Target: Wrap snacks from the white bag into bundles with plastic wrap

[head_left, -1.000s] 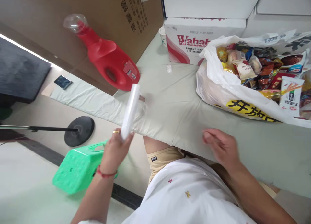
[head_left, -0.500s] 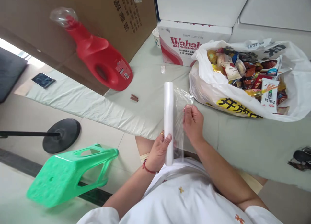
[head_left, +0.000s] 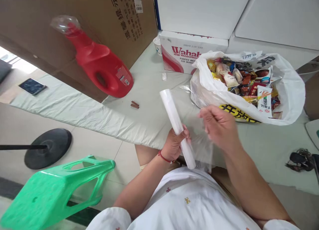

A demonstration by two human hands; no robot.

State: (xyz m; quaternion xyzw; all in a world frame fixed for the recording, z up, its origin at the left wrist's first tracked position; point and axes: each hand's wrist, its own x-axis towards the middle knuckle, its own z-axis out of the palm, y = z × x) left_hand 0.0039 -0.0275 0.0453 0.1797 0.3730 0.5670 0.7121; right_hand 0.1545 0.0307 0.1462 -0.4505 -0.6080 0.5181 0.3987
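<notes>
My left hand [head_left: 175,144] is wrapped round a white roll of clear plastic film [head_left: 171,111], tilted with its top end to the left. A loose sheet of the film [head_left: 203,152] hangs off the roll's right side, thin and see-through. To the right of the roll is my right hand [head_left: 218,125], slightly blurred, its fingers closed in a pinch on the film's edge. It is in front of a white plastic bag [head_left: 296,90] full of wrapped snacks [head_left: 246,82].
A red jug [head_left: 109,65] leans by a brown carton [head_left: 99,14]. Behind stand a Wahaha water box [head_left: 178,54] and a paper cup [head_left: 157,45]. Small brown sticks [head_left: 135,104], a phone [head_left: 32,86] and keys [head_left: 300,159] lie on the cloth. A green stool [head_left: 57,186] is at lower left.
My right hand has moved right, away from the roll, drawing the film out. The roll has tilted from upright to leaning left, and my left hand has shifted right. The view has turned slightly.
</notes>
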